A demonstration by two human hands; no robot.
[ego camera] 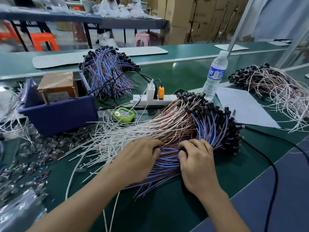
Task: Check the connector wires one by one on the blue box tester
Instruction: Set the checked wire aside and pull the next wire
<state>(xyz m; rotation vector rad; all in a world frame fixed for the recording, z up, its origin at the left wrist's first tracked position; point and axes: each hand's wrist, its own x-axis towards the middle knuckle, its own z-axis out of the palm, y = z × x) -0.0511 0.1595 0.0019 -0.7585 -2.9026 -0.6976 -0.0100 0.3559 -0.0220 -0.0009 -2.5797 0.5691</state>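
A big fan of connector wires (167, 128) lies across the green table, white-and-brown on the left, blue-and-brown with black plugs on the right. My left hand (138, 158) and my right hand (197, 161) both rest on the blue-and-brown wires (168, 159) near the front, fingers curled into the strands on either side of a small gap. The blue box tester (58, 113) stands at the left with a brown block inside it, well away from both hands.
A white power strip (153, 100) with an orange plug and a green timer (124, 114) lie behind the pile. A water bottle (215, 76) stands at the right. More wire bundles (108, 72) sit behind, and others (274, 87) far right. Loose scraps (25, 164) litter the left.
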